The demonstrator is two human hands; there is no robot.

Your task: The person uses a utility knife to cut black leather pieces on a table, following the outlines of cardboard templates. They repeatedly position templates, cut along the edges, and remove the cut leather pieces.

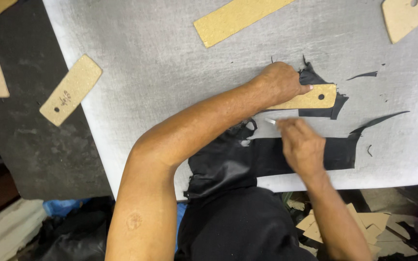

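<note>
My left hand [280, 81] presses a tan cardboard template with a hole [315, 98] flat onto a piece of black material [323, 112] on the grey cutting board [170, 72]. My right hand [302, 145] grips a small blade with a pale tip [270, 121] just below the template's lower edge. A larger sheet of black material [267, 157] lies under my right hand and hangs over the board's near edge.
Other tan templates lie about: a long strip [235, 18] at the top, one at the top right corner [405, 17], one with a hole [71, 90] at the board's left edge. Thin black offcuts [378, 121] lie right. Cardboard scraps [364, 224] sit on the floor.
</note>
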